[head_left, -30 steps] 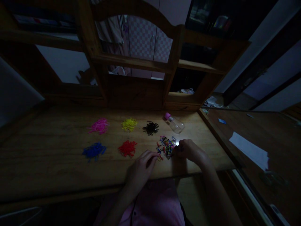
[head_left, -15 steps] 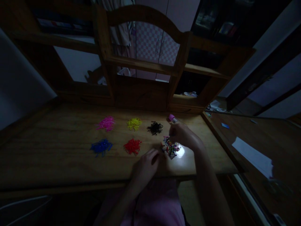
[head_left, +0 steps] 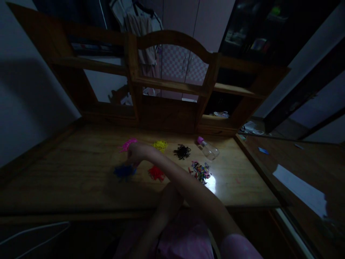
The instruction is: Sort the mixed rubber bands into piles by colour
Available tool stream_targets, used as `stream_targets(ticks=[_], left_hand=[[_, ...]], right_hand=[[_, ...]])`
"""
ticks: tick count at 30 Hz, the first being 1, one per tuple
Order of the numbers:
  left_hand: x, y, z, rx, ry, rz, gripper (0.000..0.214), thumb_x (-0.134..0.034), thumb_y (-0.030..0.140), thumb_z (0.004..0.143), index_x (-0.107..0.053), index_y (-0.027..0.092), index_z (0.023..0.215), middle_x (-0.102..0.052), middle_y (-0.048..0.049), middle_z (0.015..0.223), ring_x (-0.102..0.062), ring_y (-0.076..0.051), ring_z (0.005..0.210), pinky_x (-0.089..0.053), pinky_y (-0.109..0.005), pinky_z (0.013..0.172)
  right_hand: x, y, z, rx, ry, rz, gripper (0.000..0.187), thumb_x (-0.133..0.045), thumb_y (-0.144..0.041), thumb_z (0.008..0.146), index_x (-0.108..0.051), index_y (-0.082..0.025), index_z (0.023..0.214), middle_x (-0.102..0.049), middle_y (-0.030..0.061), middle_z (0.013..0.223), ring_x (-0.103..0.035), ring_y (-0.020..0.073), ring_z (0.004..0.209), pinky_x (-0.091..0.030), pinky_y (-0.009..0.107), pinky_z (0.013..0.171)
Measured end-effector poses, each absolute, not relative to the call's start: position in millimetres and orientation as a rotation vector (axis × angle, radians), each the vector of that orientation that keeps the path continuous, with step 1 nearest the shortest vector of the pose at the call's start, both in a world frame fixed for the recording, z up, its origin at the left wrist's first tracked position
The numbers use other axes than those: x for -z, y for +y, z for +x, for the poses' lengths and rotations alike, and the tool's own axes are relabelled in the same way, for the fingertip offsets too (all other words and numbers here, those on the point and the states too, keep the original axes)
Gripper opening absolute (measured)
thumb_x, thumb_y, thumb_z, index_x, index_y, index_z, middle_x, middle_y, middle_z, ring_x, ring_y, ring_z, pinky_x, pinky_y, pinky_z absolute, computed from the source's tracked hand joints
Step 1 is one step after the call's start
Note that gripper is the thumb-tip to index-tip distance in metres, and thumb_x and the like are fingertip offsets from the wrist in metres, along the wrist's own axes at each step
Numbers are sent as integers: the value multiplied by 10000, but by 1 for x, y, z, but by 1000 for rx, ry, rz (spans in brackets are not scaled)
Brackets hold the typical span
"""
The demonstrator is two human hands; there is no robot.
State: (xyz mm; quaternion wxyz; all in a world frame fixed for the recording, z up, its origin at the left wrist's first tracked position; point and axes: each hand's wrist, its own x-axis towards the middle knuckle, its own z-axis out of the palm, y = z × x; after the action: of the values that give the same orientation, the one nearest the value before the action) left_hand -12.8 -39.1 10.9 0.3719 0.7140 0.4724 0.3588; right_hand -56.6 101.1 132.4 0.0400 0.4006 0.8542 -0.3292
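Right hand (head_left: 137, 154) partly hides the pink pile (head_left: 126, 145)

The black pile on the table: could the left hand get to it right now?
Probably not directly: the right forearm stretches across, between the left hand and the black pile, partly covering that hand. Nothing appears to lie on the pile itself.

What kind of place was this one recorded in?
Probably a room in a home, perhaps a bedroom, though it is dim: there's a wooden desk with built-in shelves, and behind it hanging clothes and a pinkish cupboard with checked panels.
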Motion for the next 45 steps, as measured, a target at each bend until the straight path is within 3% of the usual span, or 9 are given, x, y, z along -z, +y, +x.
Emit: stream_targets(ticks=[4, 10, 17, 26, 30, 35, 39, 45], left_hand=[[-16, -33, -9, -890, 1119, 1892, 238, -458, 186, 875, -693, 220, 898, -720, -65, 922, -670, -233, 885, -516, -333, 777], [-16, -35, -8, -936, 1083, 1860, 228, -449, 226, 924, -670, 249, 973, -691, -23, 982, -646, -186, 933, -490, -297, 830], [-20, -33, -4, -985, 1163, 1845, 186, -471, 214, 925, -652, 254, 922, -664, -1, 972, -625, -170, 940, -472, -281, 833], [-16, -1, 8, -779, 1241, 2065, 249, -513, 126, 870, -638, 232, 1056, -601, -38, 1069, -591, -174, 992, -464, -288, 887], [-14, 3, 11, -688, 1211, 2192, 241, -517, 107, 862, -633, 227, 1037, -580, -45, 1079, -546, -191, 1057, -429, -316, 950], [-16, 6, 14, -623, 1202, 2279, 75, -534, 151, 874, -584, 200, 901, -567, -50, 1002, -522, -210, 1011, -423, -341, 918], [-21, 6, 16, -610, 1177, 2284, 84, -489, 151, 896, -531, 197, 840, -552, -48, 954, -517, -207, 961, -424, -339, 876], [-24, 5, 20, -657, 1203, 2233, 94, -440, 168, 916, -486, 203, 842, -539, -45, 940, -517, -202, 925, -422, -332, 839]], right_hand=[[-155, 94, -2, 1158, 2788, 1334, 169, -625, -260, 858, -698, -110, 831, -696, 20, 692, -654, 91, 613, -469, 152, 586], [-165, 60, 134, 1100, 2923, 1982, 267, -585, -370, 888, -694, -130, 933, -704, 55, 813, -669, 135, 719, -491, 210, 635], [-101, -2, 242, 1264, 2600, 2684, 349, -602, -472, 851, -671, -134, 902, -705, 85, 815, -678, 180, 698, -537, 279, 659], [-28, -44, 240, 1080, 2299, 3348, 367, -571, -512, 862, -674, -160, 884, -642, 27, 680, -616, 176, 651, -465, 261, 626], [-19, -45, 241, 1161, 2331, 3362, 333, -574, -485, 870, -676, -169, 899, -623, 13, 669, -590, 167, 644, -445, 252, 611], [-21, -46, 240, 1203, 2343, 3330, 287, -566, -450, 886, -666, -181, 894, -606, 6, 660, -585, 166, 640, -445, 262, 620], [-26, -48, 233, 1201, 2617, 2987, 219, -593, -396, 878, -670, -194, 912, -645, 37, 814, -586, 167, 699, -454, 271, 643], [-26, -47, 231, 1075, 2897, 2561, 173, -610, -269, 857, -683, -221, 1007, -585, 49, 953, -550, 160, 752, -459, 277, 667]])
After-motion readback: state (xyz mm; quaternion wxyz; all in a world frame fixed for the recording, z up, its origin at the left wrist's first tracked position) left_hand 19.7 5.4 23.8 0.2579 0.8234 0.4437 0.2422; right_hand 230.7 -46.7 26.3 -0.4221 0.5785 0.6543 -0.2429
